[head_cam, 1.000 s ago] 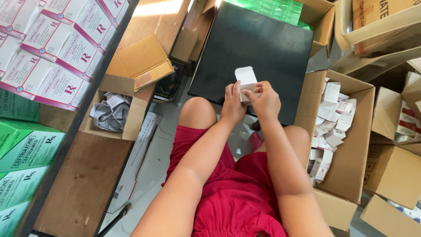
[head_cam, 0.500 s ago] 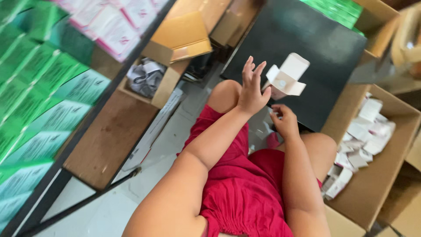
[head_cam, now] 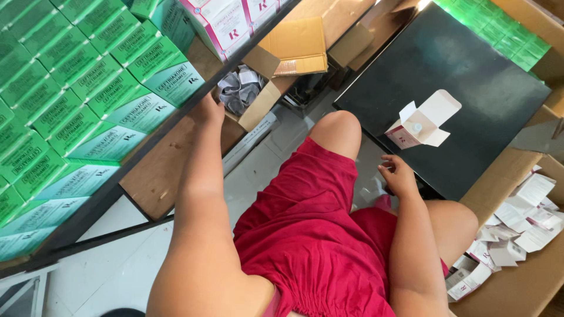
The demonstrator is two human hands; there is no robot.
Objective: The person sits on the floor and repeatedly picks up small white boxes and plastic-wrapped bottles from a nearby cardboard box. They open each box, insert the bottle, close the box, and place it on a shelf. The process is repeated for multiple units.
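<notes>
A small white carton (head_cam: 420, 120) with its flaps open lies on a black board (head_cam: 470, 76) in front of my knees. My right hand (head_cam: 399, 174) hovers at the board's near edge, just below the carton, with its fingers loosely curled and nothing in them. My left arm stretches out to the left, and my left hand (head_cam: 209, 109) is at the dark rail of the shelf (head_cam: 117, 182), beside an open cardboard box (head_cam: 258, 97) of crumpled wrappers. The rail hides its fingers. I sit in red shorts.
Rows of green cartons (head_cam: 70, 94) fill the shelf at left, with white-and-pink cartons (head_cam: 229, 23) behind them. A large cardboard box (head_cam: 523, 235) at right holds several folded leaflets and small cartons. More green cartons (head_cam: 505, 35) lie beyond the board.
Both hands let go of the white carton, which now lies open on the black board. My left arm swung left to the shelf, my right hand dropped, and the view turned left.
</notes>
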